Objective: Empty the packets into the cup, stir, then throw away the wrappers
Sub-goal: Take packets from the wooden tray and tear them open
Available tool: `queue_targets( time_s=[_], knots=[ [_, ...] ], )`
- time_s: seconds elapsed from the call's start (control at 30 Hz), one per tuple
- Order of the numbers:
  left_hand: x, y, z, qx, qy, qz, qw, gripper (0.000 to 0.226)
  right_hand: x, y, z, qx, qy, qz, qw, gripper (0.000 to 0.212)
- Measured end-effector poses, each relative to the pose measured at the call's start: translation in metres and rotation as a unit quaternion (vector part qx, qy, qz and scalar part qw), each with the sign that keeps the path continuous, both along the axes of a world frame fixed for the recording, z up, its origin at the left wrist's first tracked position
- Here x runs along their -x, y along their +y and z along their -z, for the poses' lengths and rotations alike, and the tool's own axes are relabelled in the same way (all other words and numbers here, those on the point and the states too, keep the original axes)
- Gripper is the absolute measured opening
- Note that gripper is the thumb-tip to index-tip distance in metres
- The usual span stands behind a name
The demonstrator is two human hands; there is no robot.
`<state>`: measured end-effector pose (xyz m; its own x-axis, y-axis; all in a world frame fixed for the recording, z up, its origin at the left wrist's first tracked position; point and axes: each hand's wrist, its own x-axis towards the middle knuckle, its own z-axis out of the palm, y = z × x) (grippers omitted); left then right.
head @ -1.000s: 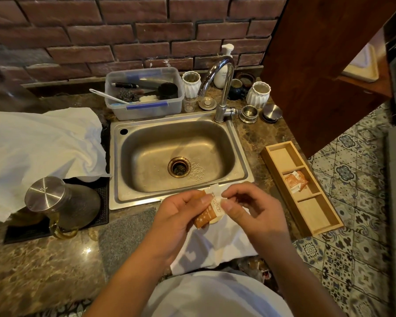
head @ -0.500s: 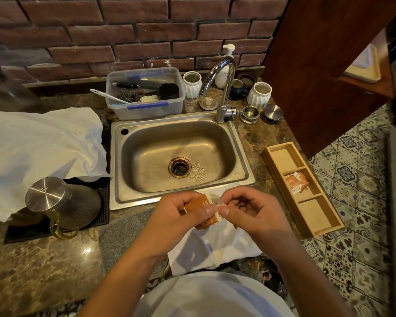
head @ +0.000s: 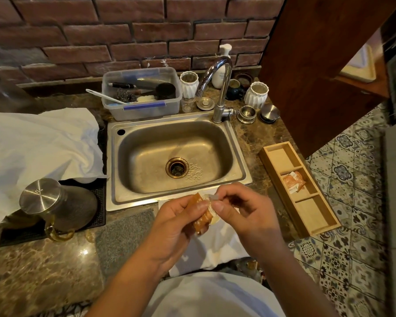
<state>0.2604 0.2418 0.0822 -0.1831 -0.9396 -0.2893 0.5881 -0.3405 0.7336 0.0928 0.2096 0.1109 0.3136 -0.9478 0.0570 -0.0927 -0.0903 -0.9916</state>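
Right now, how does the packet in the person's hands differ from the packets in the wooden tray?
The held packet is pinched by the left hand and the right hand, just in front of the sink; the tray packets lie untouched in the wooden tray's middle compartment. The held packet's top corner is being torn; the tray packets look unopened. Both are orange and white.

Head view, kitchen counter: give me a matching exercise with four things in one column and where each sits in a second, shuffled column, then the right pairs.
Things:
1. orange packet
2. spare packets
3. clear plastic tub
4. steel-lidded jug

Places:
A. on the black mat left of the sink
B. pinched between the left hand and right hand
C. behind the sink, against the brick wall
D. middle compartment of the wooden tray

Pairs: 1-B, 2-D, 3-C, 4-A
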Motion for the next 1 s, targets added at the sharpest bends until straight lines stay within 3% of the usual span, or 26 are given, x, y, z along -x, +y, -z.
queue_targets(
  time_s=[0.2, 0.33, 0.43, 0.73, 0.93, 1.0],
  knots=[
    [0.006, 0.003, 0.002, -0.03, 0.113, 0.01, 0.993, 0.03, -0.003, 0.008, 0.006, 0.255, 0.14, 0.066, 0.954, 0.009],
    [0.004, 0.003, 0.002, -0.018, 0.033, -0.001, 0.999, 0.019, 0.001, 0.005, 0.0, 0.087, 0.081, 0.053, 0.991, 0.006],
    [0.001, 0.003, 0.001, 0.005, -0.029, -0.003, 1.0, 0.015, 0.009, 0.003, -0.004, 0.003, 0.058, 0.02, 0.998, 0.012],
    [-0.005, 0.003, 0.0, 0.053, -0.103, 0.03, 0.993, 0.015, 0.014, 0.002, -0.008, -0.068, 0.024, -0.027, 0.997, 0.015],
    [-0.01, 0.002, -0.001, 0.067, -0.143, 0.037, 0.987, 0.057, 0.014, 0.003, -0.006, -0.074, 0.017, -0.021, 0.997, 0.015],
    [-0.011, 0.002, -0.001, 0.068, -0.152, 0.038, 0.985, 0.047, 0.016, 0.001, -0.007, -0.074, 0.019, -0.036, 0.996, 0.017]
  ],
)
